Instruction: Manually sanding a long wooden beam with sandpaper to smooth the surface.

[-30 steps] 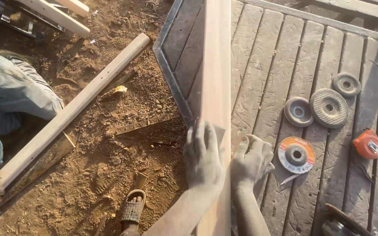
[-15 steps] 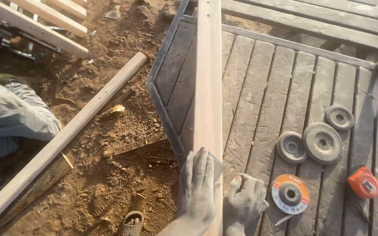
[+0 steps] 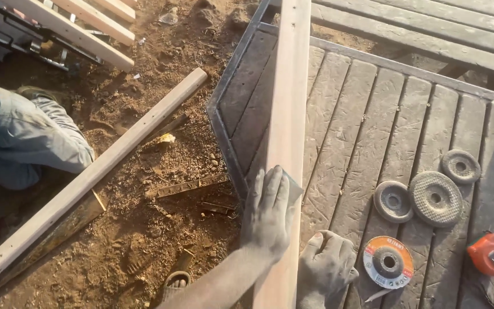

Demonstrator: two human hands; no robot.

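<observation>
Reddish dirt ground, strewn with pebbles and offcuts, is lying to the left of a dusty grey slatted platform, whose metal edge is running diagonally through the middle of the view. Across that platform a long pale wooden plank is stretching away from the person, its near end passing between the two hands.

Compared with half a second ago, the left hand is sitting farther up the plank and the whole scene has slid lower and nearer, so the palm is travelling along the wood. Its fingers are lying flat and close together, pressing a sanding pad, only a corner of which is showing, against the plank's face. The right hand is curling into a loose fist at the plank's right edge, bracing it; whether it is gripping anything cannot be told.

Right of the hands, three grey abrasive discs and an orange-labelled cutting disc are lying near the plank, with an orange tape measure beyond. Ahead, the plank's length is running free of obstacles. On the dirt, a second long timber is lying diagonally beside another person's grey trouser leg, well apart from the hands.
</observation>
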